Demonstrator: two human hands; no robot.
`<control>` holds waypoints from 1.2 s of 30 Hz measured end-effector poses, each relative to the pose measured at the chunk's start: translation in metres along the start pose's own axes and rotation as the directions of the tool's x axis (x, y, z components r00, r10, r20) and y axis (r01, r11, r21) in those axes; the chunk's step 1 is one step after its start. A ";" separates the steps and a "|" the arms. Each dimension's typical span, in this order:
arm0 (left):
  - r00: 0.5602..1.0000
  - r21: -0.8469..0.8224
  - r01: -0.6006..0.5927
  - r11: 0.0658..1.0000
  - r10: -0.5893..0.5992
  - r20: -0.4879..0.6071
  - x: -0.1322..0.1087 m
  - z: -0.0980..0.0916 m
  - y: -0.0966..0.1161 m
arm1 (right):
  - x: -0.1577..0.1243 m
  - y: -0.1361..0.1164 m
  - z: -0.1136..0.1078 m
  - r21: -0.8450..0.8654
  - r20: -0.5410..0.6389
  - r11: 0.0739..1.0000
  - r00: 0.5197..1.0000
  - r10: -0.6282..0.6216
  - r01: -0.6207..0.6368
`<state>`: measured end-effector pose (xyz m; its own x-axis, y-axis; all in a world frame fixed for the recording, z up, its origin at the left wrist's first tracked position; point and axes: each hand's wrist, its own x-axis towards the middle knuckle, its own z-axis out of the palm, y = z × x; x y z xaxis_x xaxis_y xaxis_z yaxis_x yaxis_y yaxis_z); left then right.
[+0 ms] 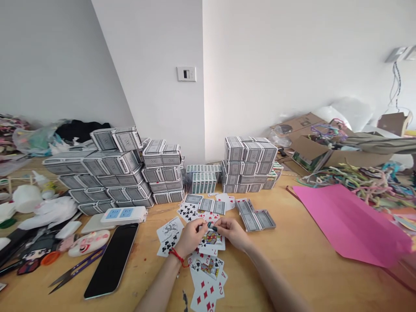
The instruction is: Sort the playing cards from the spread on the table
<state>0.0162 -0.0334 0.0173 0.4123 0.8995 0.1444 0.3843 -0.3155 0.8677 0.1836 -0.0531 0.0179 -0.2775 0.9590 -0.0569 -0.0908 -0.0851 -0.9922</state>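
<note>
My left hand (192, 236) and my right hand (234, 234) meet over the scattered cards, thumbs and fingers pinched together. Small dark green spots show at the fingertips; whether they are nails or a held piece, I cannot tell. Just below the fingers is a face-up jack playing card (212, 238). A king card (208, 268) and a diamond card (204, 295) lie nearer me. To the left is a joker card (170, 229). Beyond my hands sits a strip of joined folded cards (212, 206). Right of them is a folded-card piece (256, 216), bent at a corner.
Stacks of card-built blocks stand at the left (110, 162) and right (250, 162), with card boxes (204, 182) between. A phone (112, 260), scissors (76, 268) and a white power strip (124, 215) lie left. Pink paper (351, 223) and yarn (351, 180) lie right.
</note>
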 end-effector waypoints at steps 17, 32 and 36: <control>0.995 -0.203 0.092 0.975 -0.097 -0.013 0.002 0.005 0.000 | -0.002 0.001 0.007 0.091 -0.025 0.996 1.000 -0.003 0.005; 0.986 -0.249 0.132 0.960 -0.101 0.132 0.008 0.000 -0.006 | -0.003 0.001 0.008 0.036 0.010 0.999 1.000 -0.011 0.011; 0.996 -0.134 0.054 0.989 -0.045 0.071 0.004 0.000 -0.001 | -0.002 0.002 0.008 -0.053 -0.042 0.997 0.998 -0.053 0.051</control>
<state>0.0174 -0.0298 0.0173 0.4520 0.8892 0.0714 0.2917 -0.2230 0.9302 0.1763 -0.0577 0.0173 -0.2320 0.9727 -0.0089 -0.0542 -0.0221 -0.9983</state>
